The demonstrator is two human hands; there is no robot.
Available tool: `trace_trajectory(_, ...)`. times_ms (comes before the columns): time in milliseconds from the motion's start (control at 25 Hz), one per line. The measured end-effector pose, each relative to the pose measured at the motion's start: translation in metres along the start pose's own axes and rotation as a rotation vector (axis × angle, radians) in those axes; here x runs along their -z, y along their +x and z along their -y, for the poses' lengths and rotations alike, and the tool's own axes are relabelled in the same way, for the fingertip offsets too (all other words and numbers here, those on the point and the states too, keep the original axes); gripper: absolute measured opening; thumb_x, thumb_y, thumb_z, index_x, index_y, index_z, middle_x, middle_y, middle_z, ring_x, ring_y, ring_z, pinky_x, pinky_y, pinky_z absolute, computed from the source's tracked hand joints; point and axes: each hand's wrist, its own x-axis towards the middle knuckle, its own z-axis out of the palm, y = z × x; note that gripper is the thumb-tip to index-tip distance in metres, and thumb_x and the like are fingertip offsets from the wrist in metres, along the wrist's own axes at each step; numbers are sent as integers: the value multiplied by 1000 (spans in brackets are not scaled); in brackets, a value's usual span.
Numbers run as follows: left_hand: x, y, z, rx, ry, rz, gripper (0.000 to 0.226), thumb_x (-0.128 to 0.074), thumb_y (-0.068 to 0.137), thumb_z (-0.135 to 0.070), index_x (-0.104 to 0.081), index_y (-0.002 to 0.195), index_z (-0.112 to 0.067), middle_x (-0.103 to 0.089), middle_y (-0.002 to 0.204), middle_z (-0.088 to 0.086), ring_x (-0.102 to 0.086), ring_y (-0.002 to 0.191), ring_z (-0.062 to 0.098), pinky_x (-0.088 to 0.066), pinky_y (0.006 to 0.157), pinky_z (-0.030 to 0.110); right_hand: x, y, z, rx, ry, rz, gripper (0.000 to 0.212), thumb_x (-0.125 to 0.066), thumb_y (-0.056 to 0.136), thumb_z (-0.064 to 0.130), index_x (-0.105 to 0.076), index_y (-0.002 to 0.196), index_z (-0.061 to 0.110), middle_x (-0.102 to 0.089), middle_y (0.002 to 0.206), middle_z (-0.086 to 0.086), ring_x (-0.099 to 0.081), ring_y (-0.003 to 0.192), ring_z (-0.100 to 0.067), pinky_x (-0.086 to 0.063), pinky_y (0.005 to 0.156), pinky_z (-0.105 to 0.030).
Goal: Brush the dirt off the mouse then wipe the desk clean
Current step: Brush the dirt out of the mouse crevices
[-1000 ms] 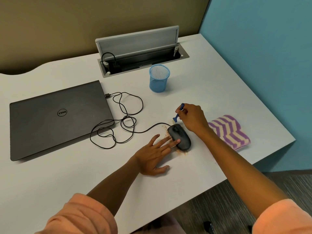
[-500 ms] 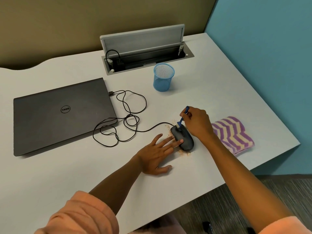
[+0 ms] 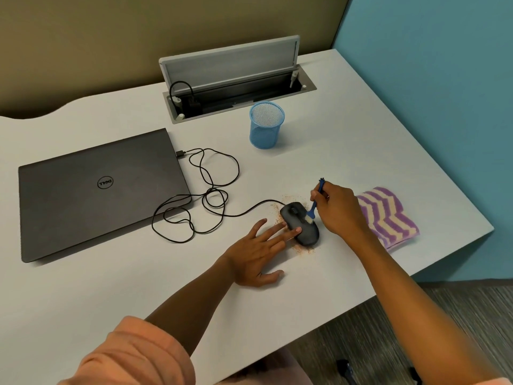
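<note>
Mouse (image 3: 299, 226) sitting near the front right of the white bench (image 3: 347, 151), black, wired, ringed by reddish-brown dirt (image 3: 304, 249) scattered just in front of it and behind it. Left hand (image 3: 256, 257) flat on the bench, fingers (image 3: 291, 233) spread apart, 2 fingertips pressed against the mouse's left side. Right hand (image 3: 340, 211) pinched shut around a small blue brush (image 3: 315, 202), pale bristles down on the mouse's top right, handle tilted up and away. Striped purple and cream cloth (image 3: 388, 218) lying just right of that hand, close to the bench edge. Mouse cable (image 3: 200, 201) looping in a messy tangle over to a closed grey Dell laptop (image 3: 94, 190) on the left. Blue mesh pen cup (image 3: 266, 125) upright further back, looks empty. Open cable hatch (image 3: 236, 79) behind it with its lid propped up. Peach sleeves (image 3: 133, 354) pushed up at the bottom of the shot.
</note>
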Motion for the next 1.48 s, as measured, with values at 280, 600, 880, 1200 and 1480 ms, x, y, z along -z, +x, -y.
trace_trajectory(280,-1,1,1,12,27,32,82,-38,99,-65,-19,162,-17,6,171,-8,-3,158,24,21,121,42,-1,-1,6,-12,219,-20,24,-52,100,24,-70,106,10,-74,99,-10,-70,87,-23,-57,86,-34)
trace_trajectory(600,-4,1,1,5,26,22,82,-37,98,-65,-18,162,-18,6,171,-8,-5,157,24,21,121,42,-1,-1,11,-9,263,-17,21,-54,99,25,-72,98,14,-74,90,-6,-70,80,-18,-57,82,-31)
trace_trajectory(880,-4,1,2,2,6,18,83,-36,98,-65,-12,163,-18,3,172,-6,-5,157,25,20,121,43,5,-2,1,-38,78,28,26,-49,100,27,-66,105,8,-71,102,-10,-68,88,-25,-56,85,-37)
trace_trajectory(1200,-6,0,2,-12,-15,-5,81,-34,98,-66,-14,162,-19,5,171,-8,-8,157,25,19,122,43,-6,-2,20,2,226,-77,25,-54,99,29,-71,111,16,-74,107,-5,-70,91,-21,-58,86,-34)
trace_trajectory(1480,-9,0,2,-5,-21,-13,83,-32,98,-68,-15,162,-17,7,171,-8,-6,157,24,17,123,43,-10,-5,11,36,105,7,28,-54,98,34,-72,114,20,-73,110,-3,-67,96,-20,-55,88,-31)
